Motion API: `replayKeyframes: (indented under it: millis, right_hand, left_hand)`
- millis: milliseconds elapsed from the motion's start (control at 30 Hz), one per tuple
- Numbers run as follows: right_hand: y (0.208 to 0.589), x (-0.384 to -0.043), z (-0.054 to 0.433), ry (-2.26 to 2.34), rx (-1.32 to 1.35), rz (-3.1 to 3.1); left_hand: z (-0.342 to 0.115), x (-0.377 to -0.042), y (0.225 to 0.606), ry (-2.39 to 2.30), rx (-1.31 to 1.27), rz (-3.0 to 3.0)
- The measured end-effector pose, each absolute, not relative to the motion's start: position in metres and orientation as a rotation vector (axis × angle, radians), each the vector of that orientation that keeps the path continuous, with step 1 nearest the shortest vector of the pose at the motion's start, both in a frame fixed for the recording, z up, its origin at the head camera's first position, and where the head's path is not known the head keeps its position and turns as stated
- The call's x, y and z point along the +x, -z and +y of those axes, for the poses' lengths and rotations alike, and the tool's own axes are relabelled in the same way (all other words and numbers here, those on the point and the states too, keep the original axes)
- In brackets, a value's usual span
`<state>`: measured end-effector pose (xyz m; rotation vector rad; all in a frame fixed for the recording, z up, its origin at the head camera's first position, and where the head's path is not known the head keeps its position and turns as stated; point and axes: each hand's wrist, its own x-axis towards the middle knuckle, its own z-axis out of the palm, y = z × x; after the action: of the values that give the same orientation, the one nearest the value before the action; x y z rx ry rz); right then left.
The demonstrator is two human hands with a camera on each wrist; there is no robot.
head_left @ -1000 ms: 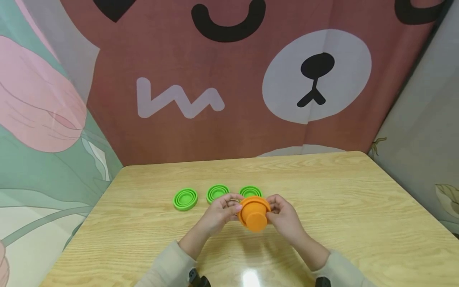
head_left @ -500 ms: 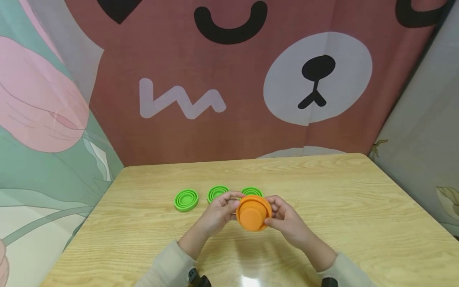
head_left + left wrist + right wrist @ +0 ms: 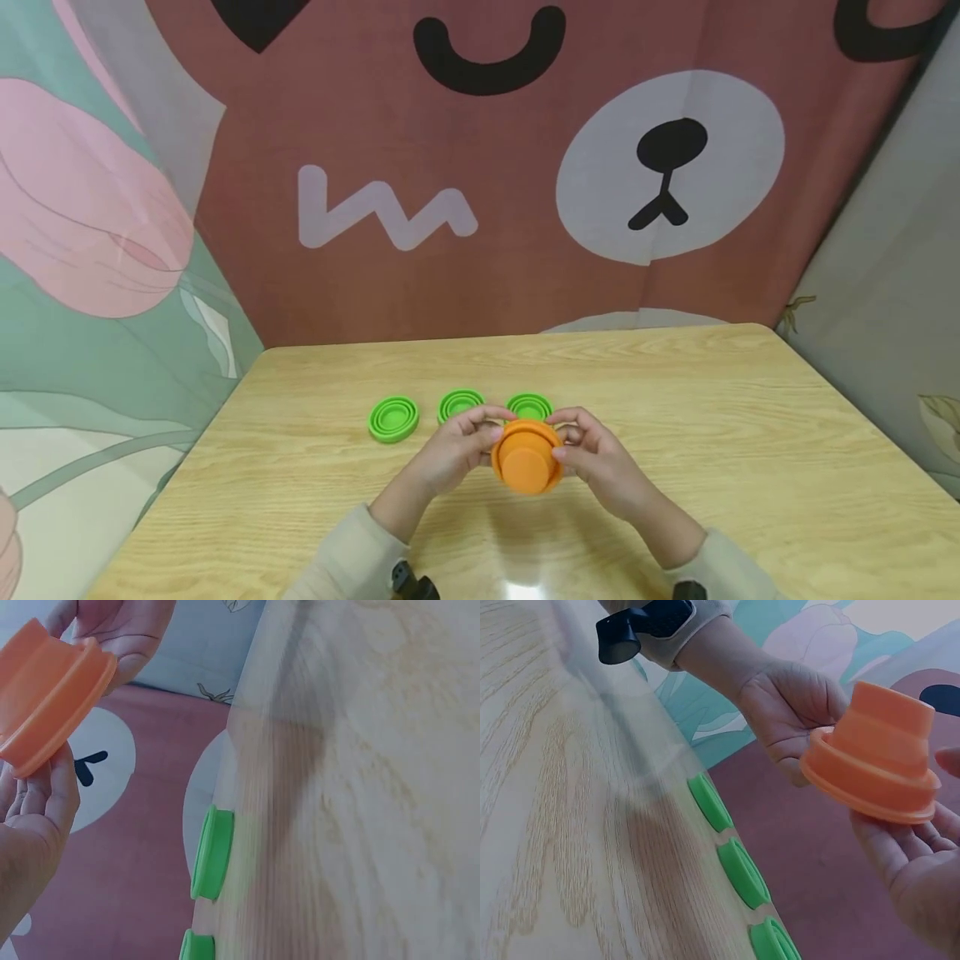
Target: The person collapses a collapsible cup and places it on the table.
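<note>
An orange collapsible cup [image 3: 527,468] is held up off the table between both hands, its base turned toward me and tilted down. Stepped walls show in the right wrist view, where the cup [image 3: 881,754] is partly drawn out from its wide rim. My left hand [image 3: 457,452] pinches the rim on the left side, thumb in front and fingers behind. On the opposite side my right hand [image 3: 602,467] grips it, with the thumb on the cup's front. Just beyond the cup lies a flat green collapsed cup [image 3: 529,406]. The orange cup's inside is hidden.
Two more green collapsed cups, a middle one [image 3: 459,403] and a left one [image 3: 393,418], lie in a row on the wooden table [image 3: 300,500]. A printed bear curtain [image 3: 510,283] hangs behind the table's far edge.
The orange cup's base has tipped up toward the camera and then slightly down again. My right thumb has shifted on the cup's front. The green cups stay on the table.
</note>
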<state>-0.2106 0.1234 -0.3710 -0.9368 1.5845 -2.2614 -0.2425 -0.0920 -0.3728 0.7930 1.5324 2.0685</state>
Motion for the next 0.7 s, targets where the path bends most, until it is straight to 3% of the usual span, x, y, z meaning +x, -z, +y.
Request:
replayKeyframes:
  millis: [700]
  right_hand:
    - [0.3734, -0.2104, 0.1249, 2.132, -0.89, 1.655]
  left_hand:
    - [-0.0853, -0.2374, 0.3754, -1.947, 0.888, 1.565]
